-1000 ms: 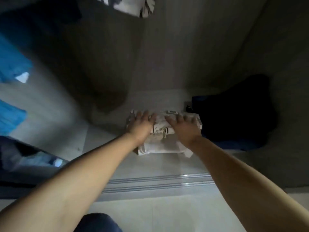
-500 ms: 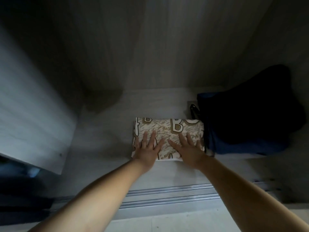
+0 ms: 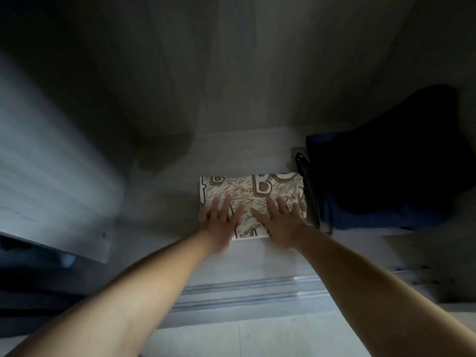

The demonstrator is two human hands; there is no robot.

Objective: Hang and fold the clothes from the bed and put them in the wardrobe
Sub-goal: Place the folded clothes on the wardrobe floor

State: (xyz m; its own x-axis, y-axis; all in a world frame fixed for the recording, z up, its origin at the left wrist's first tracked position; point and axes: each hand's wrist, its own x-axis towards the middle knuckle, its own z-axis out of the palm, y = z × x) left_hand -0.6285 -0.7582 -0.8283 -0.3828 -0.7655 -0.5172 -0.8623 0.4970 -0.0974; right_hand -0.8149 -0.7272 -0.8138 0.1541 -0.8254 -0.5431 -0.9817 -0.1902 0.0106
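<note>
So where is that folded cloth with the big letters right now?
The folded printed cloth lies flat on the wardrobe floor, mid-frame, under both flat hands, just left of the dark blue pile.

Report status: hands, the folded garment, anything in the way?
Left hand and right hand open, flat on folded printed garment. Garment lies on wardrobe floor. Dark blue pile close at its right.

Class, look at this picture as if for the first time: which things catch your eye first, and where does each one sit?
The folded cream garment with big brown letters stands out, lying flat on the pale wardrobe floor. The left hand and right hand rest on its near half, fingers spread straight. To its right sits a dark blue pile of clothes.
</note>
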